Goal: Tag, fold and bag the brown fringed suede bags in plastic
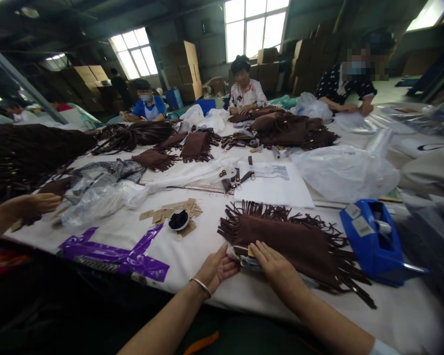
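A brown fringed suede bag (296, 236) lies flat on the white-covered table (192, 256) in front of me, fringe spread at its top and right side. My left hand (217, 268), with a thin bracelet on the wrist, pinches the bag's near left corner, where white stuffing and a small tan tag show. My right hand (272, 261) rests palm down on that same corner, fingers toward the tag.
A blue tape dispenser (373, 241) stands right of the bag. Tan paper tags and a small black dish (178, 220) lie left of it, purple tape strips (114, 254) further left. Plastic bags, more fringed bags and white sheets cover the table. A co-worker's hand (33, 203) reaches in at left; three people sit opposite.
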